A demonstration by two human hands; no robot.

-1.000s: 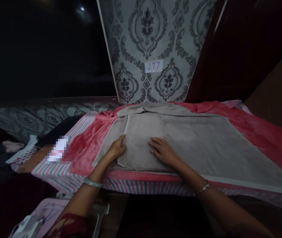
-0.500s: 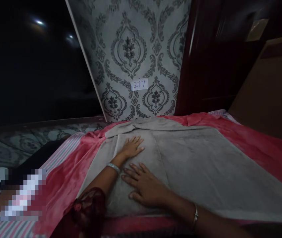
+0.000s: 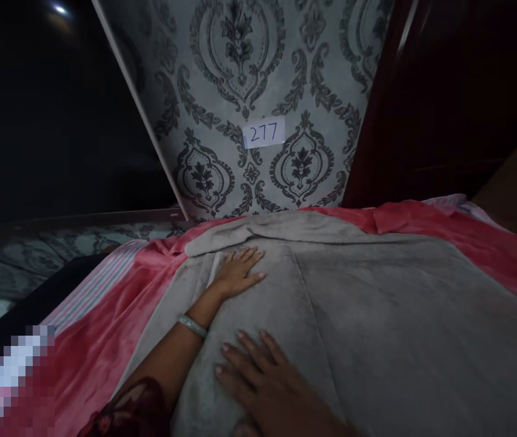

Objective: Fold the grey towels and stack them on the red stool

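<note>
A grey fleecy blanket (image 3: 390, 315) lies spread in front of me, with a folded strip along its far edge and a seam or fold line running toward me. My left hand (image 3: 239, 273) rests palm down near the far left of it, fingers spread. Closer to me, my right hand (image 3: 272, 382) is also palm down on or just over the grey cloth, its fingers apart; the lower frame edge cuts off its wrist. Neither hand grips anything. Under the grey piece is a red-pink plush cloth (image 3: 99, 340), showing on both sides.
Striped cloth (image 3: 94, 291) shows at the left edge. Behind stands a patterned wall (image 3: 240, 176) bearing a paper label (image 3: 264, 133) marked 277. A large dark screen (image 3: 49, 121) is on the left, a dark red wooden panel (image 3: 422, 121) on the right. A patch at lower left is pixelated.
The view has moved closer to the blanket and wall. My right hand appears lower in the picture, nearer to me. My left hand stays flat at about the same place on the cloth.
</note>
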